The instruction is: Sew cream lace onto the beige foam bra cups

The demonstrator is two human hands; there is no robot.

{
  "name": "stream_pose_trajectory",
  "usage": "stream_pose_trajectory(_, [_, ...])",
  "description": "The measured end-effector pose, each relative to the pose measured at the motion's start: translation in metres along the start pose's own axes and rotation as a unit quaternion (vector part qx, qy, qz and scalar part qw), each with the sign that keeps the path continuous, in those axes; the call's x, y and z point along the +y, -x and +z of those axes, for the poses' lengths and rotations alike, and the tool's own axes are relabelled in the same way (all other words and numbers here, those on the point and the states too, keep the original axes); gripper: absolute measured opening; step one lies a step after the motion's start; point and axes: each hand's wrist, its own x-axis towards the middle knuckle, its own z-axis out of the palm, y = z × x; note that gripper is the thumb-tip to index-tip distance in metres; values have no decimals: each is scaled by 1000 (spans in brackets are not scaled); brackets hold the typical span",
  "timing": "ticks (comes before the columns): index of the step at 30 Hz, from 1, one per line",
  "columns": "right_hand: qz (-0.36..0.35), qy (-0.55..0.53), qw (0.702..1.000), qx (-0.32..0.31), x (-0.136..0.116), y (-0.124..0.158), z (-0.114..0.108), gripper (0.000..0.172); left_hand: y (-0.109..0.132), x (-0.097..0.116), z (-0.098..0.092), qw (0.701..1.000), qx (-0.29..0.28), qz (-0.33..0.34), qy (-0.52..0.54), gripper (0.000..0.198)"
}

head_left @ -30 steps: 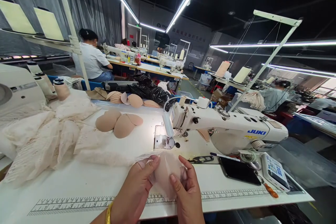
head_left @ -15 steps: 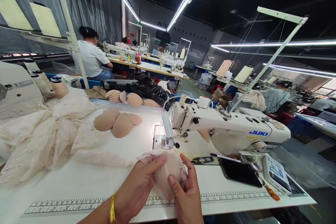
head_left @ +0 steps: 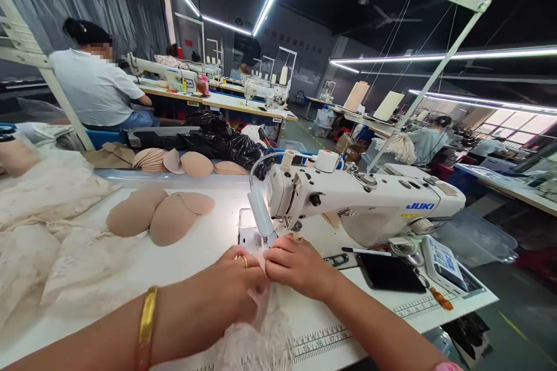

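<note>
Both hands are close together in front of the needle area of a white sewing machine (head_left: 357, 197). My left hand (head_left: 232, 290), with a ring and a gold bangle at the wrist, is closed on pale lace fabric (head_left: 256, 348) that hangs down over the table edge. My right hand (head_left: 296, 264) pinches the same fabric beside it, just below the needle plate (head_left: 249, 236). The cup pad seen earlier in the hands is hidden now. Several beige cup pads (head_left: 174, 219) lie on the table to the left.
More lace fabric (head_left: 82, 261) is heaped at left. Stacked pads (head_left: 150, 159) and a black plastic bag (head_left: 235, 142) line the back edge. Thread snips (head_left: 337, 259), a phone (head_left: 391, 272) and a control box (head_left: 444, 266) lie at right. A co-worker (head_left: 96, 81) sits behind.
Both hands moved forward to the machine's needle area with the fabric, turning from palms-up to palms-down. The lace now hangs below them. The camera view shifted to the right.
</note>
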Motion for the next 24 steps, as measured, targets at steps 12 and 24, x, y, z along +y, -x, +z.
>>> stream_pose_trajectory(12, [46,-44,997,31,13,12,13,40,-13,-36,16,997,-23,7,-75,23])
stream_pose_trajectory(24, [93,-14,995,42,17,14,14,35,-20,-43,27,990,-45,-13,-132,21])
